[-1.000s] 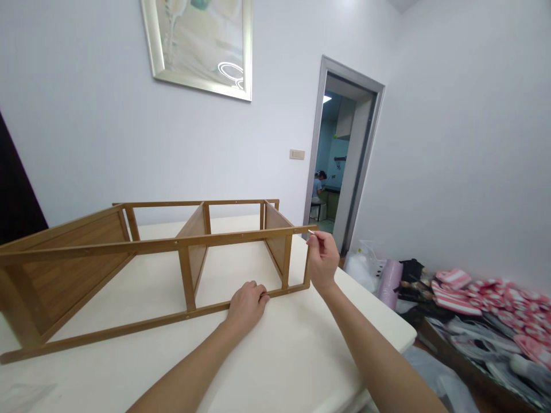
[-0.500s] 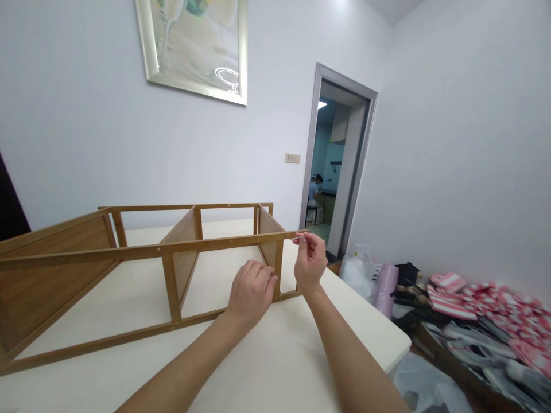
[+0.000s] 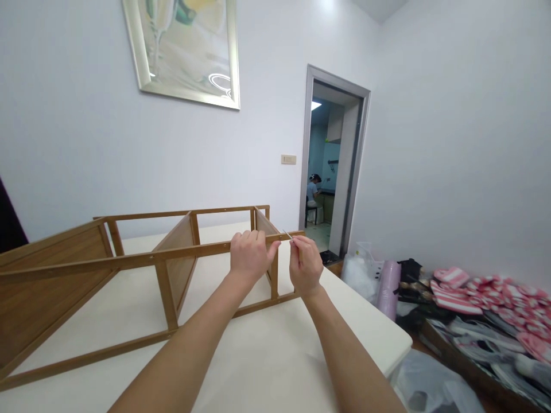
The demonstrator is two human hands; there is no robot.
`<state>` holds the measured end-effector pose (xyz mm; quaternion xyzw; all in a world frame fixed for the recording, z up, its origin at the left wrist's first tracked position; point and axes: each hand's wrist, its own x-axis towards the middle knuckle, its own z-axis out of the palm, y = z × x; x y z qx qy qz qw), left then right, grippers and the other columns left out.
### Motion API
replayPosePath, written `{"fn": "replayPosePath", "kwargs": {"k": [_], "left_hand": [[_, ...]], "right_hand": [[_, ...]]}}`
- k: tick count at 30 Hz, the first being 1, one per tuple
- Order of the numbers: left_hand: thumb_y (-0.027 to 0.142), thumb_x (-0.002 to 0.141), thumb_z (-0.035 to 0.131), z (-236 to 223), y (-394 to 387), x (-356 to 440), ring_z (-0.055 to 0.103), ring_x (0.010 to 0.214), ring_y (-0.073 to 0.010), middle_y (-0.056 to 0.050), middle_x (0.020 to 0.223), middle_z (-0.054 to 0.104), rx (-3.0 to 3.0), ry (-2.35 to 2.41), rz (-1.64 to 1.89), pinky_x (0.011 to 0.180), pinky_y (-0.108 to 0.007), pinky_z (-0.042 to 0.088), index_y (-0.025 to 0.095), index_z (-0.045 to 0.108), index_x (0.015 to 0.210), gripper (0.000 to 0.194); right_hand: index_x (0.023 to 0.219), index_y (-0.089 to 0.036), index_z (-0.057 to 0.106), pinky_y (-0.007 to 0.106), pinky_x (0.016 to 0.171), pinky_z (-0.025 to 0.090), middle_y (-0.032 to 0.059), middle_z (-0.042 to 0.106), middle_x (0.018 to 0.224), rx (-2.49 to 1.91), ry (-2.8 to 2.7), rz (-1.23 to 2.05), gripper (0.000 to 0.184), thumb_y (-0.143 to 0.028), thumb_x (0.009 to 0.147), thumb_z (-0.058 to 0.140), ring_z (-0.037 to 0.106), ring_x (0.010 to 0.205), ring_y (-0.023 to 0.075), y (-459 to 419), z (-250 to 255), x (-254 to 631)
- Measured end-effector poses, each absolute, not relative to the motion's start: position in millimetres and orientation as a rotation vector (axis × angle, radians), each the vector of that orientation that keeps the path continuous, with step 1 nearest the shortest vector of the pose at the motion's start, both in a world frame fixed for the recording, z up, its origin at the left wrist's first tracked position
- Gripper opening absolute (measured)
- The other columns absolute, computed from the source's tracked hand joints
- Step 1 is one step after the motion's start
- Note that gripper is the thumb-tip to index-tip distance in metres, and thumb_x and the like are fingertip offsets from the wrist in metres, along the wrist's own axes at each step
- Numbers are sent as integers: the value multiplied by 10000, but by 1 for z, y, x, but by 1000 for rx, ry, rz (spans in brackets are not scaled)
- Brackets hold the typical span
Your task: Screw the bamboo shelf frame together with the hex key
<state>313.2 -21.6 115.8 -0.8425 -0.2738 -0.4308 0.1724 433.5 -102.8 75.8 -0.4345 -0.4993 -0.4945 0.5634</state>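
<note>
A brown wooden shelf rack (image 3: 206, 250) lies on its side on a white table (image 3: 267, 355), with several slatless panels set between its long rails. My left hand (image 3: 249, 255) is closed over the upper near rail, thumb pointing right. Close beside it, my right hand (image 3: 306, 263) pinches a thin metal hex key (image 3: 286, 234), whose tip slants up and left by the rail near a small screw (image 3: 279, 237). Whether the tip touches the screw I cannot tell. Another screw (image 3: 152, 257) shows farther left on the same rail.
To the right of the table are a pink roll (image 3: 388, 289), a red-and-white striped cloth pile (image 3: 495, 292), an open box (image 3: 482, 367) and a clear plastic bag (image 3: 434, 384). A person (image 3: 312, 192) sits beyond the doorway (image 3: 303, 143).
My left hand has risen from beside the rack onto its upper rail. The right hand has shifted slightly left and down, and the hex key now angles upward. The view has turned a little.
</note>
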Motion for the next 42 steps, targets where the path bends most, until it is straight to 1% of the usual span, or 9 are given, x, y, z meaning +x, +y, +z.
{"fn": "replayPosePath", "kwargs": {"k": [3,7,13,23,30,33,39,42], "left_hand": [[507,892,472,110,-20,315,579,764,-268,-103,730,638,-2343,-753,-1307,728,-401,327,174,596,745,385],[501,901,461,107,-18,316,562,763,-261,-100,737,630,-2331,-724,-1332,725,-396,309,175,593,757,381],[499,908,453,106,-18,317,545,753,-254,-93,721,617,-2337,-714,-1363,717,-393,298,173,596,757,387],[499,899,476,108,-21,318,547,773,-260,-99,738,624,-2343,-726,-1391,733,-397,296,168,601,765,378],[500,905,463,109,-22,318,543,756,-255,-91,713,614,-2354,-738,-1388,721,-393,295,172,595,750,386],[497,904,461,109,-22,318,545,759,-257,-95,719,618,-2362,-748,-1390,727,-394,298,176,595,749,381],[490,894,474,109,-23,318,550,781,-272,-109,734,622,-2384,-757,-1408,744,-401,304,175,600,757,365],[487,893,473,110,-24,318,548,774,-272,-109,730,624,-2379,-758,-1401,743,-404,308,177,602,755,363]], "right_hand": [[1064,-208,582,337,751,559,81,659,959,-1019,-1225,-1193,211,-103,888,535,631,870,173,-103,74,435],[1082,-212,588,321,727,557,76,645,924,-1033,-1266,-1195,252,-81,871,546,617,844,167,-104,73,435],[1085,-225,605,322,720,566,73,651,917,-1019,-1251,-1221,231,-124,887,543,637,839,173,-105,74,436],[1045,-212,610,317,739,566,76,647,935,-996,-1251,-1215,239,-66,862,563,633,844,162,-104,73,435],[1063,-217,610,308,719,560,75,649,934,-1006,-1256,-1227,225,-93,886,545,631,844,161,-104,74,435],[1098,-213,611,304,704,556,81,652,938,-1008,-1295,-1251,260,-84,879,555,622,839,164,-105,74,435],[1209,-229,585,318,694,554,99,669,981,-1012,-1442,-1307,389,-69,854,592,633,875,183,-110,75,433],[1211,-245,586,331,702,561,95,678,976,-1008,-1445,-1297,392,-70,860,579,646,888,188,-110,76,433]]}}
